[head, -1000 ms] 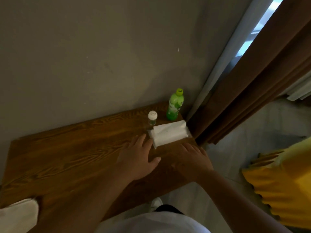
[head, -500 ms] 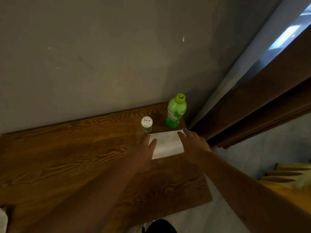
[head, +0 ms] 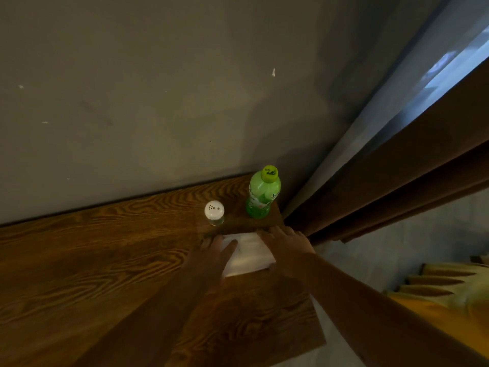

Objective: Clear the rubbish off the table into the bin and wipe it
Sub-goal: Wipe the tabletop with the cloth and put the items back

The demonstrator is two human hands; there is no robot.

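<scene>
Tissue pack (head: 248, 254) lies partly hidden under both hands (head: 287, 250).

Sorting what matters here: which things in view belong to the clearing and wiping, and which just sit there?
Job: table; white tissue pack; left hand; right hand.
Just there: green bottle; shaker; curtain; yellow cloth.

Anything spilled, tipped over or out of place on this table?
Nothing stands out. The bottle and shaker stand upright near the wall, and both hands rest on the white tissue pack. No spill shows on the table.
</scene>
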